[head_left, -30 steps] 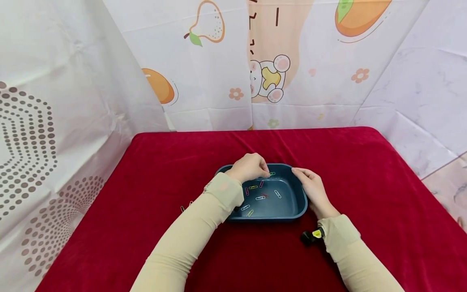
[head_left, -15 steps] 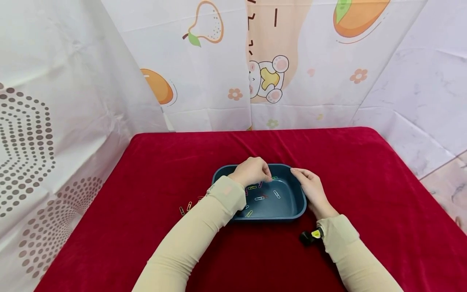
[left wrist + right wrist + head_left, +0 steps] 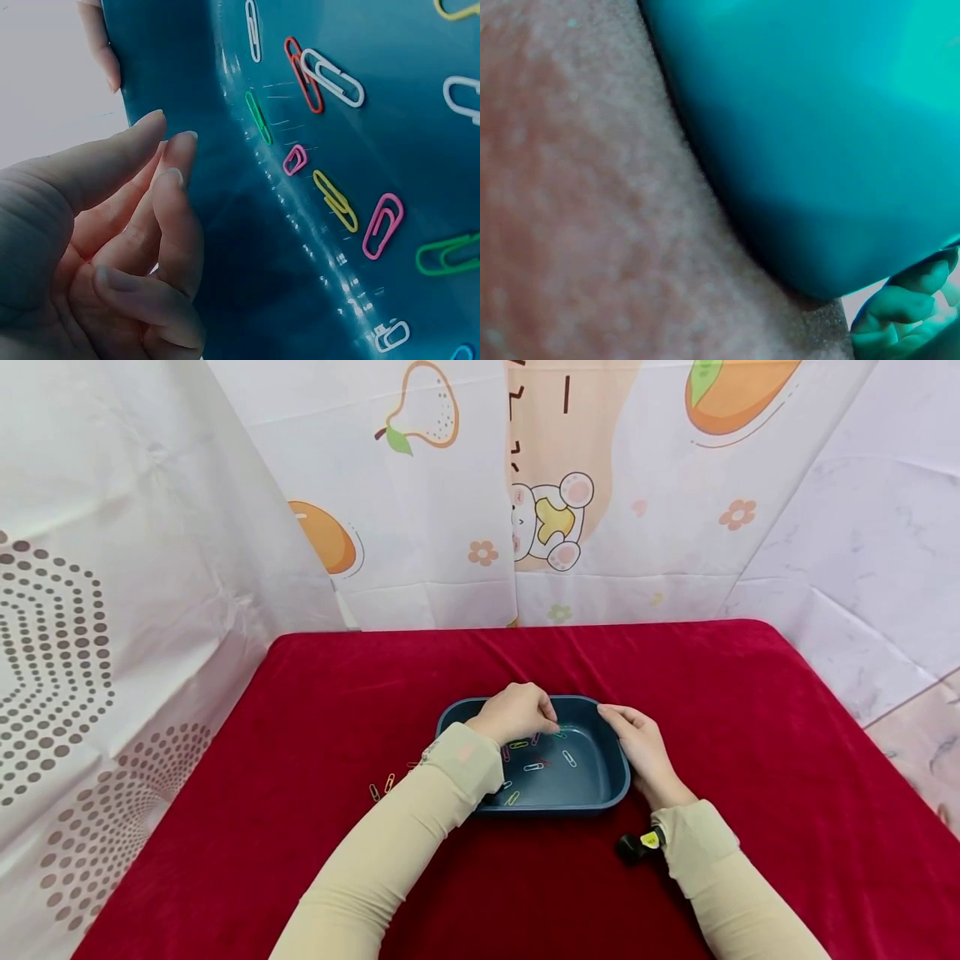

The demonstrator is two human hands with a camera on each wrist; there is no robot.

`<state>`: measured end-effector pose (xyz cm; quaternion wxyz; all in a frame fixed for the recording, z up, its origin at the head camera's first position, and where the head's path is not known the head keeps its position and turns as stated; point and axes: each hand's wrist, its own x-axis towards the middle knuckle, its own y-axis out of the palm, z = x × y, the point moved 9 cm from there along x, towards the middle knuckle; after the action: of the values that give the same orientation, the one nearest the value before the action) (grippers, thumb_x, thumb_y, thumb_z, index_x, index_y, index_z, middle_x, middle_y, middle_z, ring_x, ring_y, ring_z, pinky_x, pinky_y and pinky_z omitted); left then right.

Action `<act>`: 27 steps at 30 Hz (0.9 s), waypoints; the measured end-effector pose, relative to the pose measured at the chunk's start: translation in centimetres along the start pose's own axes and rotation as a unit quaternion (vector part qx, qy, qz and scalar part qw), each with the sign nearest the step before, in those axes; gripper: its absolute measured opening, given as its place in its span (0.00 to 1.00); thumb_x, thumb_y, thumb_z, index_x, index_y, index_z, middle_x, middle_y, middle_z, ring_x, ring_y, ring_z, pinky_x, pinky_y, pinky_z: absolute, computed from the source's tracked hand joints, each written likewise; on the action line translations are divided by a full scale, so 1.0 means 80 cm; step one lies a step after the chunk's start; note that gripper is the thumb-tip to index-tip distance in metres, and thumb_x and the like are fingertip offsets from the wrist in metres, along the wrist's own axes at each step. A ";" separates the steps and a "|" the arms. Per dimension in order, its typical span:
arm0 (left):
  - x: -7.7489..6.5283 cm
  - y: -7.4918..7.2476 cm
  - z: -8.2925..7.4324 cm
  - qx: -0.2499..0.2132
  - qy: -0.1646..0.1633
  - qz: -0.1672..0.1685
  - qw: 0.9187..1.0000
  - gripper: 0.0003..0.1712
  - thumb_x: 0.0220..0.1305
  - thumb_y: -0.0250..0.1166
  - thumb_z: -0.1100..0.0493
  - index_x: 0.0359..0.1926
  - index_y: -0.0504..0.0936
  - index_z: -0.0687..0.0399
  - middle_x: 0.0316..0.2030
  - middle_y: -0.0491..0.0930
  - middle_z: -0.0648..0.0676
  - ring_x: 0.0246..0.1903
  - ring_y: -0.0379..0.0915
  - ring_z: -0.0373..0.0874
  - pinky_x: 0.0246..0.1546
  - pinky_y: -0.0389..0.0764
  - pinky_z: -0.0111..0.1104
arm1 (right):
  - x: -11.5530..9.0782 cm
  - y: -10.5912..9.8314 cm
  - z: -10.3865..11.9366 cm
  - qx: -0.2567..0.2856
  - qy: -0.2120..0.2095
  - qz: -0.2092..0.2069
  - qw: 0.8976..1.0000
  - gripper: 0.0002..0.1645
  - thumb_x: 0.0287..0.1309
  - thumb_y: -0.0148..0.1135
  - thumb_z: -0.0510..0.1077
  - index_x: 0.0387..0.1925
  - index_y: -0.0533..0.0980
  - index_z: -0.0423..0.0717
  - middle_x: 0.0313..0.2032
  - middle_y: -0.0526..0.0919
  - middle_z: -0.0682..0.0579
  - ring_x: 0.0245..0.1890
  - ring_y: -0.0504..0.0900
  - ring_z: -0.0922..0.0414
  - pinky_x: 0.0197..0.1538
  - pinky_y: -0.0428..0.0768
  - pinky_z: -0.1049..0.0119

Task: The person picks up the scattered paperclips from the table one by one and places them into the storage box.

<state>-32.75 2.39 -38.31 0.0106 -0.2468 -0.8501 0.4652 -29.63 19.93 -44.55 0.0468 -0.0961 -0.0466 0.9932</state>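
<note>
A dark blue tray with several coloured paperclips inside sits on the table. Over its far part, my left hand has thumb and fingertips close together with nothing between them. Just off those fingertips lies a green paperclip in the tray, near a small pink paperclip and a yellow paperclip. At the tray's right end, my right hand holds the rim, thumb on top and fingers against the outer wall. In the right wrist view that wall fills most of the picture, with curled fingers at its corner.
Left of the tray, a few paperclips lie on the red cloth, partly hidden behind the left forearm. A black wrist camera shows below the right wrist. White printed curtains hang beyond the table.
My left hand has come slightly nearer and let go of the green paperclip, which has dropped to the tray floor. The right hand keeps its hold on the rim.
</note>
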 end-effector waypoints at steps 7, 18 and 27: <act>-0.004 -0.014 -0.006 0.006 0.020 -0.016 1.000 0.08 0.62 0.70 0.50 0.40 0.86 0.45 0.31 0.85 0.43 0.31 0.79 0.37 0.38 0.79 0.32 | 0.001 0.001 -0.001 0.008 -0.007 -0.003 1.000 0.30 0.68 0.58 0.58 0.60 0.75 0.40 0.36 0.84 0.71 0.38 0.82 0.70 0.42 0.81 0.76; -0.026 -0.058 -0.023 0.000 0.046 -0.040 0.998 0.10 0.63 0.69 0.50 0.42 0.86 0.48 0.35 0.84 0.46 0.35 0.78 0.40 0.38 0.79 0.31 | 0.002 0.000 -0.001 -0.001 -0.007 0.000 1.000 0.33 0.68 0.57 0.59 0.62 0.73 0.39 0.37 0.83 0.72 0.38 0.81 0.70 0.43 0.81 0.77; -0.044 -0.083 -0.028 0.006 0.053 -0.051 0.997 0.10 0.63 0.68 0.50 0.42 0.85 0.48 0.33 0.84 0.46 0.35 0.78 0.40 0.40 0.80 0.33 | 0.001 -0.001 0.000 -0.002 -0.006 -0.001 1.000 0.33 0.69 0.57 0.58 0.63 0.72 0.38 0.39 0.82 0.71 0.40 0.80 0.72 0.44 0.80 0.78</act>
<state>-31.80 -0.33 -31.04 0.0806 -0.2278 -0.8569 0.4553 -29.72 20.04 -44.59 0.0470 -0.0904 -0.0492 0.9936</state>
